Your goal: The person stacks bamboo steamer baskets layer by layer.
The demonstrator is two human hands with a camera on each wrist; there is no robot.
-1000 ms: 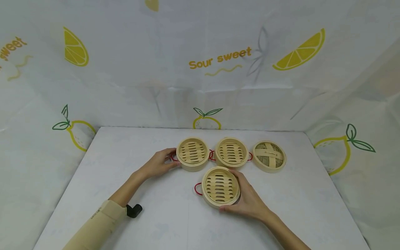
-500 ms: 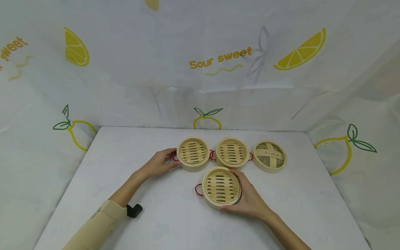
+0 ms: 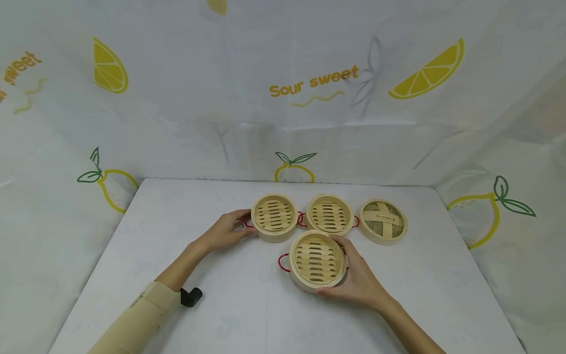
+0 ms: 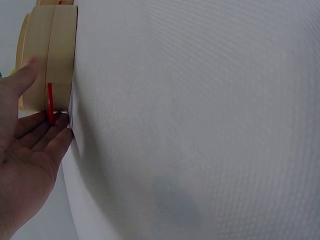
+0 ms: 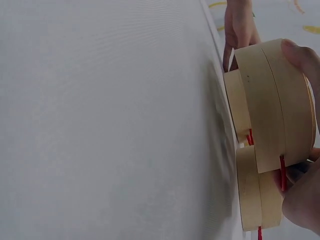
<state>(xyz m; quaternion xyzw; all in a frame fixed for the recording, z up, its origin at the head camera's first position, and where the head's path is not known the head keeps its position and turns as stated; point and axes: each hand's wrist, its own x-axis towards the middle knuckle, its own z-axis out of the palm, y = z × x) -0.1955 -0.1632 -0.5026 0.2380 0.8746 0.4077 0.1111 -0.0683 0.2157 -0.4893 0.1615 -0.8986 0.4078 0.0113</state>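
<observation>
My right hand [image 3: 355,278] grips a round bamboo steamer basket [image 3: 315,260] by its right side, thumb at the near edge and fingers at the far edge. In the right wrist view this steamer basket [image 5: 275,105] is raised off the table, with a red handle hanging from it. My left hand [image 3: 227,231] holds the left side of another steamer basket [image 3: 274,216], which stands on the table. In the left wrist view the thumb lies on its wall and the fingers are by its red handle [image 4: 50,102].
A third steamer basket [image 3: 329,214] stands close to the right of the left one, partly covered by the raised basket. Further right lies a woven bamboo lid [image 3: 383,221]. The white table [image 3: 239,305] ends at a lemon-print cloth [image 3: 199,147] behind.
My right hand has lifted its steamer basket off the table and slightly away from me. The left hand and the other steamer pieces stay where they were.
</observation>
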